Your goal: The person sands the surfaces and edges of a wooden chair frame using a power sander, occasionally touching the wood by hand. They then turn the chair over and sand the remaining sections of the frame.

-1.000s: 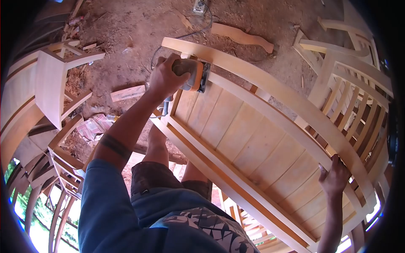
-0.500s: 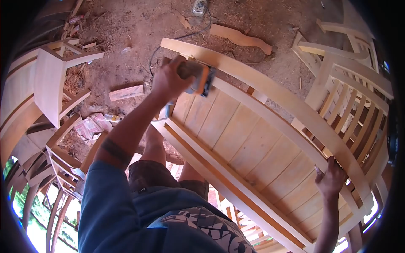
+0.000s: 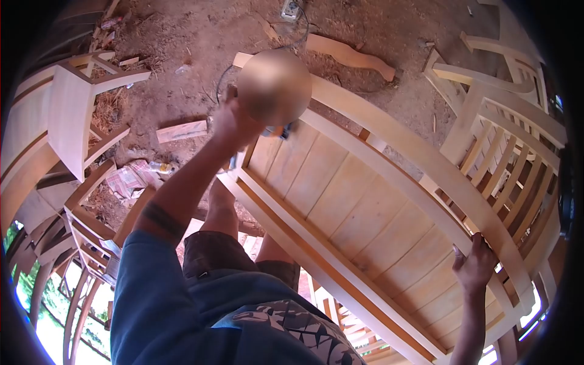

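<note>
pale wood bench, sander at its far left corner

pale, unfinished wood fills the view: a long bench [image 3: 359,201] lies tipped in front of me, its seat planks facing up at me. my left hand [image 3: 234,125] is up at the far left corner of the seat, closed around the sander [image 3: 281,130]. a round blurred patch covers most of the tool and my fingertips, so only a sliver of its orange and dark body shows, pressed where the end plank meets the lower back rail. my right hand [image 3: 474,267] is well apart from it, at the near right end of the bench, fingers curled tight over the curved rail [image 3: 389,131] of the backrest.

a dark cord [image 3: 220,85] loops over the dirt beyond the bench's far left corner toward a socket block [image 3: 288,8] at the top of the view. a shaped wooden piece [image 3: 350,55] lies on the ground past the far edge, and a flat offcut [image 3: 182,131] lies left of my wrist. a slatted chair [image 3: 505,121] stands off the right end, and another chair [image 3: 70,115] sits to the left.
</note>
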A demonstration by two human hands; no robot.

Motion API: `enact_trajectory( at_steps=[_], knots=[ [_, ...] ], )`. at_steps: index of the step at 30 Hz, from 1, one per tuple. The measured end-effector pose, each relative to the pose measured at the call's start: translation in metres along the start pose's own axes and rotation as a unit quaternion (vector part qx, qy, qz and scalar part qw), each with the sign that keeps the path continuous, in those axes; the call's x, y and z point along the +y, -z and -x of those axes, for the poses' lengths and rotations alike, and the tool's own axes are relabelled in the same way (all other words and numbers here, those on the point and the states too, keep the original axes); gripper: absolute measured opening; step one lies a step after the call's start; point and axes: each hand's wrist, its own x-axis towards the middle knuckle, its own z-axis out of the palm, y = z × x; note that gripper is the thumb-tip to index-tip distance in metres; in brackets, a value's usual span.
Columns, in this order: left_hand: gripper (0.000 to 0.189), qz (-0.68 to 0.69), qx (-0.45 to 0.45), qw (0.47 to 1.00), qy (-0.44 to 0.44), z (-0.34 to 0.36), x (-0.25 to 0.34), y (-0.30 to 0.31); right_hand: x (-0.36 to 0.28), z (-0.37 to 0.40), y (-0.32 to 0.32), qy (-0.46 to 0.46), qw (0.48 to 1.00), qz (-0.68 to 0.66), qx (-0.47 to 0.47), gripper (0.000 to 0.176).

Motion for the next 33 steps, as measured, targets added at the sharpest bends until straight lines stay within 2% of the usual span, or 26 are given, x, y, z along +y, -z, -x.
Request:
enact_trajectory(
  at_steps=[2, 5, 8, 11, 13, 15, 20, 23, 26, 29, 31, 33],
  knots=[
    [0.052, -0.009, 0.005, 1.000, 0.012, -0.014, -0.031, -0.003, 0.000, 0.003, -0.001, 0.017, 1.000, 0.008, 0.017, 0.045],
    [0.050, 0.024, 0.011, 1.000, 0.017, -0.032, -0.068, -0.007, 0.004, 0.003, 0.002, 0.008, 1.000, 0.011, -0.026, 0.044],
    [0.051, 0.038, -0.003, 0.999, 0.016, -0.046, -0.083, -0.007, 0.001, 0.002, 0.005, 0.008, 1.000, 0.003, -0.024, 0.043],
    [0.051, 0.060, -0.025, 0.997, 0.035, -0.047, -0.077, -0.003, 0.001, 0.002, 0.005, 0.012, 1.000, -0.002, -0.017, 0.043],
    [0.051, 0.055, -0.041, 0.997, 0.035, -0.040, -0.048, 0.002, 0.000, 0.001, 0.005, 0.015, 1.000, -0.009, -0.013, 0.044],
    [0.051, 0.025, -0.009, 1.000, -0.007, -0.031, -0.026, -0.003, 0.001, 0.002, 0.003, 0.012, 1.000, -0.012, -0.011, 0.045],
    [0.048, 0.038, -0.067, 0.996, -0.044, -0.016, 0.052, 0.015, 0.007, 0.004, -0.003, 0.019, 1.000, -0.008, 0.004, 0.048],
    [0.048, 0.040, -0.052, 0.997, -0.048, -0.021, 0.050, 0.013, 0.008, 0.005, -0.005, 0.016, 1.000, -0.002, -0.010, 0.050],
    [0.049, 0.053, -0.016, 0.998, -0.034, -0.033, 0.018, 0.006, 0.006, 0.006, -0.003, -0.007, 0.999, 0.018, -0.029, 0.051],
    [0.046, 0.088, -0.052, 0.995, 0.020, -0.045, -0.024, 0.003, 0.015, 0.012, -0.013, 0.047, 0.997, 0.036, 0.056, 0.051],
    [0.048, 0.076, -0.042, 0.996, 0.032, -0.045, -0.042, 0.003, 0.018, 0.014, -0.016, 0.108, 0.981, -0.005, 0.160, 0.044],
    [0.050, 0.077, -0.045, 0.995, 0.042, -0.046, -0.051, 0.000, 0.015, 0.015, -0.015, 0.156, 0.952, -0.116, 0.235, 0.038]
  ],
)
